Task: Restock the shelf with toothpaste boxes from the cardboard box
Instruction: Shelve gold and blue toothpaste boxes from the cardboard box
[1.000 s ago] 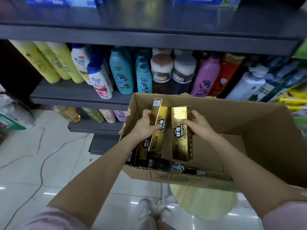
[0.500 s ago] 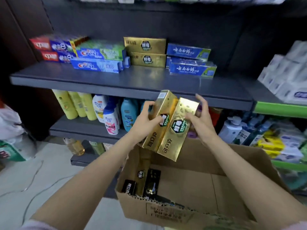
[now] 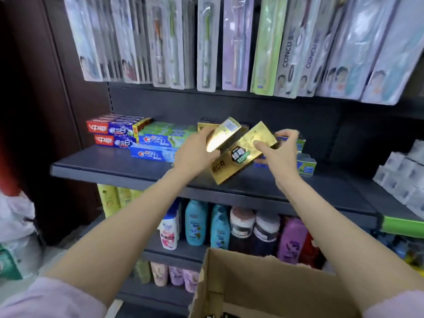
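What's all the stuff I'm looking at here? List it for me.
gold toothpaste boxes: two, gold, held tilted over the shelf
shelf: one, dark grey, middle
Crest boxes: several, blue and green, on the shelf, left of the hands
red and blue boxes: stacked, far left on the shelf
toothbrush packs: many, pale, hanging above
bottles: many, mixed colours, lower shelf
cardboard box: one, brown, bottom
left hand: grips the left gold box
right hand: grips the right gold box
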Demonstrator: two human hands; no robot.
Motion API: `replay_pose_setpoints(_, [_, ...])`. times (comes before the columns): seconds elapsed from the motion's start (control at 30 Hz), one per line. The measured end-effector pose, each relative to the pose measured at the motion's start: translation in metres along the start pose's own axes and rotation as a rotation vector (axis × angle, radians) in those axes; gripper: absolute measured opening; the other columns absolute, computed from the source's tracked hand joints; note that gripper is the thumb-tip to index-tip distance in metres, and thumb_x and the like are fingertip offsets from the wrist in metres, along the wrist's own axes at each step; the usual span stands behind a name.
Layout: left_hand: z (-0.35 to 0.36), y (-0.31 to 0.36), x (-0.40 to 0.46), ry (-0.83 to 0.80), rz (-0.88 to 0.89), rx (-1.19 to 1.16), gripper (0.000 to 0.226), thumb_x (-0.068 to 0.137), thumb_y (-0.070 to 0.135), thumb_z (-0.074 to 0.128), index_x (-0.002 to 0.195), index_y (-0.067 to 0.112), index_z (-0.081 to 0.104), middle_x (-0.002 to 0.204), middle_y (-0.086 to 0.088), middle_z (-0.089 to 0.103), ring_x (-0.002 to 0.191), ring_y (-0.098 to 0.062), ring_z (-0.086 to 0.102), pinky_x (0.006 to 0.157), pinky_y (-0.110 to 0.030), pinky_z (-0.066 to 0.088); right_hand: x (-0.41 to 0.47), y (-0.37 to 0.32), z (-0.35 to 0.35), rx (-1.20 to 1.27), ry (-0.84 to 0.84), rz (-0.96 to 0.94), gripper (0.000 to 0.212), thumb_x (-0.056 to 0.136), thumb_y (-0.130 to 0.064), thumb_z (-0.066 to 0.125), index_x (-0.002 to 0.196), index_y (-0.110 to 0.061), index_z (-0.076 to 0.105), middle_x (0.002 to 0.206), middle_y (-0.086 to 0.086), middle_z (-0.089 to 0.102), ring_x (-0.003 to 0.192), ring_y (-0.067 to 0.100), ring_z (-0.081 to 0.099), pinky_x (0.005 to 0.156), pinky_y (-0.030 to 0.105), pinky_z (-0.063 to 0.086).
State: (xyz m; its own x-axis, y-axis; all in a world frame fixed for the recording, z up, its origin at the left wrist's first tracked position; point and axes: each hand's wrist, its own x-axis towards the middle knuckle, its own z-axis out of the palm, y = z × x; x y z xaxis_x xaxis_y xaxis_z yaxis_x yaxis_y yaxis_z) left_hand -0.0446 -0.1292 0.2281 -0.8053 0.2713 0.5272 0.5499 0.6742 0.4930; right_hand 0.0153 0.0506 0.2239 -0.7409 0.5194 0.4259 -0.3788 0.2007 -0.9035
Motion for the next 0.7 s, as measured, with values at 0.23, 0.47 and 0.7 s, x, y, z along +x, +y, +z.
replay_pose_setpoints(0.23, [-0.004, -0.036, 0.07, -0.025, 0.037, -0.074, 0.055, 0.08, 0.031, 0.064, 0.13, 0.036, 0.044, 0.12, 0.005, 0.063, 0.109, -0.025, 0.056, 0.08, -0.037, 0.05, 0.054, 0.033, 0.046, -0.219, -0.046, -0.12, 0.06, 0.078, 0.005, 0.067, 0.128, -0.021, 0.047, 0.116, -0.002, 0.053, 0.108, 0.017, 0.053, 0.079, 0.019, 0.045])
replay_pose_setpoints(0.47, [0.009, -0.068, 0.111, -0.13, 0.008, -0.145, 0.041, 0.077, 0.041, 0.068, 0.111, 0.028, 0.05, 0.094, 0.005, 0.063, 0.097, -0.021, 0.056, 0.078, -0.035, 0.048, 0.098, 0.074, 0.062, -0.406, -0.091, -0.046, 0.05, 0.076, -0.008, 0.075, 0.118, -0.015, 0.049, 0.109, 0.001, 0.059, 0.106, 0.018, 0.054, 0.087, 0.025, 0.042])
replay_pose_setpoints(0.7, [0.023, -0.079, 0.128, -0.207, 0.02, -0.259, 0.043, 0.078, 0.04, 0.07, 0.114, 0.024, 0.054, 0.098, -0.002, 0.067, 0.101, -0.024, 0.059, 0.083, -0.032, 0.047, 0.104, 0.103, 0.057, -1.213, -0.123, -0.082, 0.047, 0.086, -0.023, 0.065, 0.129, -0.015, 0.049, 0.129, 0.012, 0.042, 0.125, 0.029, 0.034, 0.101, 0.038, 0.037])
